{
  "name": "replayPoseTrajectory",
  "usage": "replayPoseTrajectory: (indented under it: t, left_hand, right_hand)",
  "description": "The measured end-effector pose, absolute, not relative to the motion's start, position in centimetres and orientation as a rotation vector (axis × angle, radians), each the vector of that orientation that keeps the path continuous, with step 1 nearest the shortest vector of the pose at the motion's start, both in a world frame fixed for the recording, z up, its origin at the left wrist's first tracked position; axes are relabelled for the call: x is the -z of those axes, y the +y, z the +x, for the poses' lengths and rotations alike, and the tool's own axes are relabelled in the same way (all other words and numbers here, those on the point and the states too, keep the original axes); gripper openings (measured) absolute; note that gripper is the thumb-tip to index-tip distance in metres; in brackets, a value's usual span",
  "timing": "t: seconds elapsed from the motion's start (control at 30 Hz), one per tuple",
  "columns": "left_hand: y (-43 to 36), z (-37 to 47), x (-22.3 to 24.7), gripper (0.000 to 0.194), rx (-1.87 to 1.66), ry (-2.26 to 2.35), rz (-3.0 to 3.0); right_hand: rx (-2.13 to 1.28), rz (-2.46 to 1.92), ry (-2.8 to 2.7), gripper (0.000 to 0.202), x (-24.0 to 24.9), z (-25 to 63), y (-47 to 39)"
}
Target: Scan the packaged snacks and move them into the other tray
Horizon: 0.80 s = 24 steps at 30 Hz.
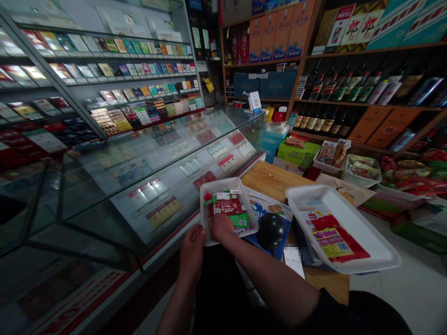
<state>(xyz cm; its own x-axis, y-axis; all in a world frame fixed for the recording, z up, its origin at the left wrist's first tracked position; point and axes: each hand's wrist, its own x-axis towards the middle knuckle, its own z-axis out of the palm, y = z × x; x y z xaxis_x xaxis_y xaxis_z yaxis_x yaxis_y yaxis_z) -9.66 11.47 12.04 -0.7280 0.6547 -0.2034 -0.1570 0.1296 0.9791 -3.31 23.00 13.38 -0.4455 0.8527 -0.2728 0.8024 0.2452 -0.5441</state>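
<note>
My left hand [193, 244] is at the near left corner of a small white plastic tray [254, 218], its fingers closed on the rim. Inside that tray lie several snack packets, among them a dark red packet [228, 206] and a green one [240, 220]. My right hand [222, 227] reaches over the near side into the tray, fingers curled against the red packet; its fingertips are partly hidden. Right of the tray, a glossy black rounded object [271, 230] rests on a blue printed sheet [256, 207].
A larger white tray [373, 237] holding a red-and-yellow packet [333, 242] stands right on the wooden table [265, 174]. A white slip or screen with digits [294, 263] lies between. The glass display counter [167, 163] borders the left; bottle shelves [335, 100] stand behind.
</note>
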Motion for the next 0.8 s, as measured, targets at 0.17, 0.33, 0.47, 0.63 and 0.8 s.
replayPoseTrajectory:
  t: [0.17,0.33,0.47,0.63,0.8]
  left_hand:
    - [11.5,-9.8,-12.0,0.047,-1.695,1.715,0.417]
    - [11.7,-9.9,-11.8,0.044,-1.697,1.717,0.442]
    - [12.4,-9.7,-12.0,0.047,-1.674,1.685,0.448]
    - [13.5,-9.2,-13.0,0.05,-1.652,1.655,0.476]
    - [14.3,-7.8,-15.1,0.049,-1.693,1.751,0.584]
  right_hand:
    - [-0.947,-1.631,-2.39,0.026,-13.4,-2.7,23.8]
    - [-0.994,-1.556,-2.32,0.018,-14.7,-0.4,24.8]
    - [-1.098,-1.443,-2.25,0.01,-15.7,1.5,25.8]
    - [-1.289,-1.282,-2.109,0.015,-16.5,3.4,26.9]
    - [-1.133,-1.21,-2.039,0.023,-18.5,5.2,26.6]
